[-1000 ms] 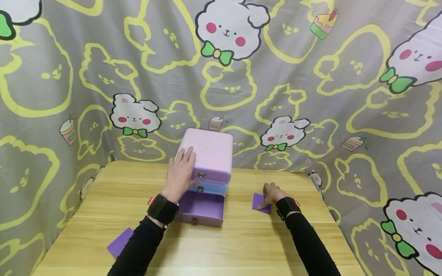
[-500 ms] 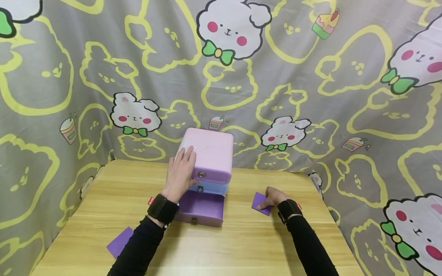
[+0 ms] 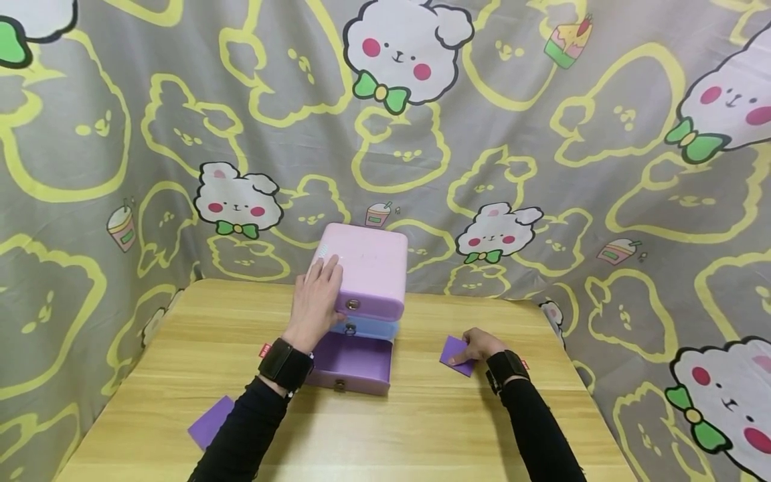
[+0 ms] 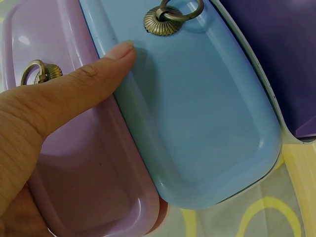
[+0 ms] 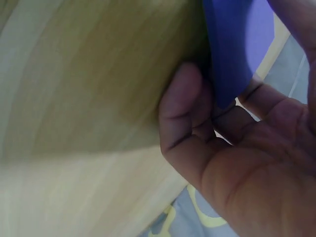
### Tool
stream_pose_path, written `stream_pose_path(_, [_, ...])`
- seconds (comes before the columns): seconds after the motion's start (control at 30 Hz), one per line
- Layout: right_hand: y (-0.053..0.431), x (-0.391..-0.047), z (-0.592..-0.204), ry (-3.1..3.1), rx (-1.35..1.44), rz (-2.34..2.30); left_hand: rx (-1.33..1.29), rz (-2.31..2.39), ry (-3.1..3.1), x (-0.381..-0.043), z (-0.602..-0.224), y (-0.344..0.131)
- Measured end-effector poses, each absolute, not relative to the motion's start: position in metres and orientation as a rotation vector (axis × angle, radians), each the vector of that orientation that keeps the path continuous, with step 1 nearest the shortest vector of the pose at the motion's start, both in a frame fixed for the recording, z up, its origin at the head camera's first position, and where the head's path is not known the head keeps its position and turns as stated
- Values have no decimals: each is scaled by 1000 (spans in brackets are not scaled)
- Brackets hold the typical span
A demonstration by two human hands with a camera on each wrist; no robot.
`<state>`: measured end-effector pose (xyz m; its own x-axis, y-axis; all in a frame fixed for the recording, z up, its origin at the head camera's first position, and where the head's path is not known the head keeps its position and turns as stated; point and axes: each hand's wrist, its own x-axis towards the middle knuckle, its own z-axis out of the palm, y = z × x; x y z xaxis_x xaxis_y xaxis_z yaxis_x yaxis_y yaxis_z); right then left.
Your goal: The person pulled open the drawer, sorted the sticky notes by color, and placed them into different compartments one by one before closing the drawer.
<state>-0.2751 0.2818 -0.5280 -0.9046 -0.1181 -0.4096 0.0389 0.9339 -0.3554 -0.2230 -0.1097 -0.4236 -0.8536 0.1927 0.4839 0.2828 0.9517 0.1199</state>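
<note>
A small chest of drawers (image 3: 367, 261) with a pink top stands toward the back of the table. Its bottom purple drawer (image 3: 355, 361) is pulled out and looks bare inside; the blue drawer (image 4: 202, 98) above it is closed. My left hand (image 3: 314, 298) rests on the chest's left side, fingers at the top and thumb extended across the front onto the blue drawer's edge. To the right, my right hand (image 3: 480, 345) pinches a purple square card (image 3: 453, 349), thumb on top and fingers curled beneath. The card (image 5: 237, 49) stands tilted close over the table in the right wrist view.
Another purple card (image 3: 207, 422) lies at the table's front left, partly hidden by the left sleeve. The wooden table (image 3: 421, 428) is bounded by a patterned grey curtain (image 3: 409, 167) at the back and sides. Ring pulls (image 3: 353, 304) stick out from the drawer fronts.
My right hand has shifted slightly back toward me, its fingers curling in more around the card's edge. The left hand and chest have stayed in place.
</note>
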Motion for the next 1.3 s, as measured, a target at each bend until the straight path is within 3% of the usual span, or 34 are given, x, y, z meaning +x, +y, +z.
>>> stream_pose_path(0.43, [298, -272, -528, 2575, -177, -674, -346, -272, -2624, -221, -425, -109])
stream_pose_path(0.9, [322, -277, -528, 2349, -70, -1138, -332, -267, -2615, -222, -424, -110])
stream_pose_path(1.3, [314, -274, -483, 2295, 74, -1396, -335, -271, -2615, -221, -424, -110])
